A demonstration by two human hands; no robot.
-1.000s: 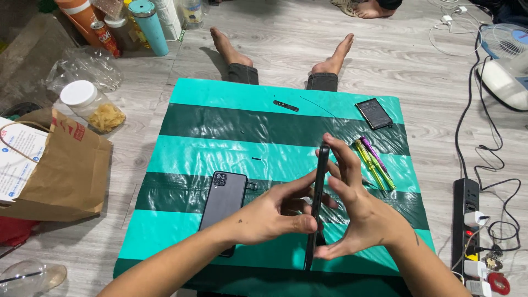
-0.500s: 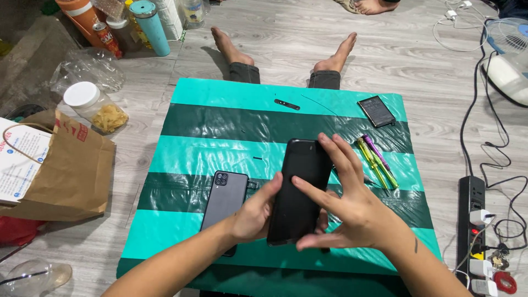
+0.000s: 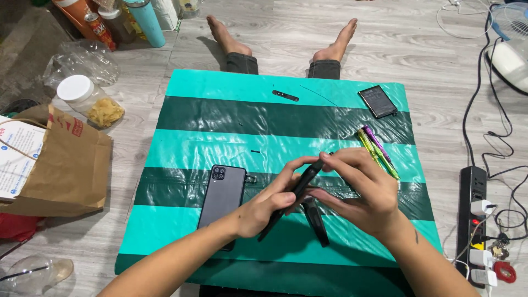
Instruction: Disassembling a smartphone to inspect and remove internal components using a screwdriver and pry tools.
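Both my hands hold a slim black phone (image 3: pixel 301 184) edge-on and tilted above a teal and dark green striped mat (image 3: pixel 220 121). My left hand (image 3: pixel 268 209) grips its lower half from below. My right hand (image 3: pixel 364 191) pinches its upper end with the fingertips. On the mat under my hands lies a black tool (image 3: pixel 317 221). A grey phone (image 3: pixel 224 196) lies camera side up just left of my left hand. Yellow-green and purple tools (image 3: pixel 375 146) lie beyond my right hand.
A black battery (image 3: pixel 378 102), a small black strip (image 3: pixel 285 95) and a tiny dark part (image 3: pixel 256 151) lie farther up the mat. My bare feet (image 3: pixel 223 33) stick out beyond it. A paper bag (image 3: pixel 66 165) and a jar (image 3: pixel 88 99) stand left; a power strip (image 3: pixel 476 220) lies right.
The black phone stood upright on edge, then turned its broad dark face to me, and now lies tilted edge-on, lower and nearer the mat. Both hands kept hold of it.
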